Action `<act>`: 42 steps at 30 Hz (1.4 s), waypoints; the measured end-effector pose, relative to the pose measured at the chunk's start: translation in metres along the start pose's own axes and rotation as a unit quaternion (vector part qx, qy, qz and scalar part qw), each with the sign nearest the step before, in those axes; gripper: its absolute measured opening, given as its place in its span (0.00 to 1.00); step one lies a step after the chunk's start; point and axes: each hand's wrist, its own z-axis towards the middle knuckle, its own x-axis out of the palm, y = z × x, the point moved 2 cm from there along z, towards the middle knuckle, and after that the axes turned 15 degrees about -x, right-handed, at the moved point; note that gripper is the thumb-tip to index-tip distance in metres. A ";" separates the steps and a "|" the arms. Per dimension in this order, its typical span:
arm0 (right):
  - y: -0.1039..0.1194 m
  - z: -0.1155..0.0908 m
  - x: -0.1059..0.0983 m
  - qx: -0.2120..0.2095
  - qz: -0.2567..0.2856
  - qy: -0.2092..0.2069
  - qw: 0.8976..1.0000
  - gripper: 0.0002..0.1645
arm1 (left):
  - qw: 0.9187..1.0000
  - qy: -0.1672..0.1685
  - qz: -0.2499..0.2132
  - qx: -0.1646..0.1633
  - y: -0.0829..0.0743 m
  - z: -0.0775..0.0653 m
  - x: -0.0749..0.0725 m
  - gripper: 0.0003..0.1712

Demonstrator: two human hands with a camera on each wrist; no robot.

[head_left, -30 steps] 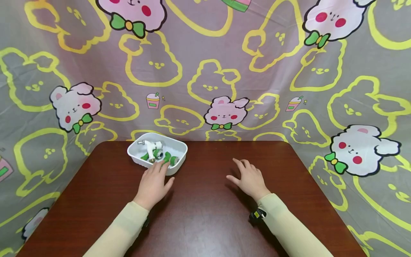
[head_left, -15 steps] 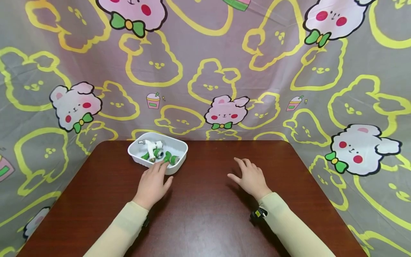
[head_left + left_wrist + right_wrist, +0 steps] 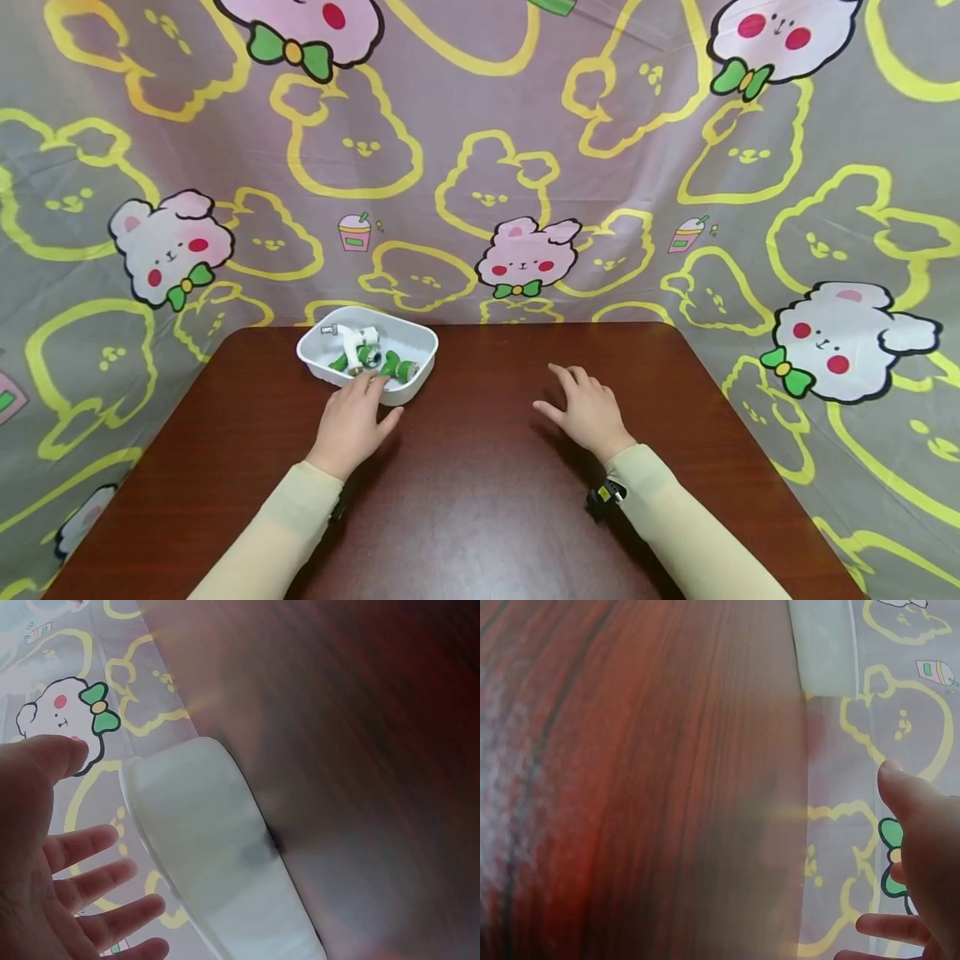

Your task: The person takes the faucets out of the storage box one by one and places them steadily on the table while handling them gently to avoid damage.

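Observation:
My left hand hovers by the near side of a white plastic tub, fingers spread and nothing in them. Its fingertips overlap the tub's near rim in the head view, while the left wrist view shows the fingers beside the tub's outer wall. Inside the tub lie a white branched fitting with metal ends and green fittings with metal ends; their exact kind is too small to tell. Over the right half of the table, my right hand is held out with loosely extended fingers, holding nothing.
The dark red-brown wooden table lies under both hands. A grey curtain with cartoon bears and bunnies hangs along its back and sides. A black device is strapped at the right wrist.
Both hands keep nearly the same pose, with the left shifting very slightly left. The head view has tilted a little. The tub and its fittings have not moved.

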 end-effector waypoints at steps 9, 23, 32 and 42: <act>-0.004 0.003 -0.003 0.004 0.003 0.002 1.000 0.47 | 1.000 -0.016 -0.006 0.009 0.004 0.012 0.004 0.24; -0.007 0.002 0.000 0.008 0.006 0.005 1.000 0.47 | 1.000 0.000 -0.021 0.011 0.010 0.019 0.012 0.20; -0.004 0.002 -0.002 0.011 0.010 0.007 1.000 0.47 | 1.000 0.010 -0.022 0.003 0.012 0.020 0.016 0.16; -0.007 0.002 0.003 0.008 0.008 0.004 1.000 0.47 | 0.999 0.017 -0.029 0.005 0.010 0.021 0.020 0.08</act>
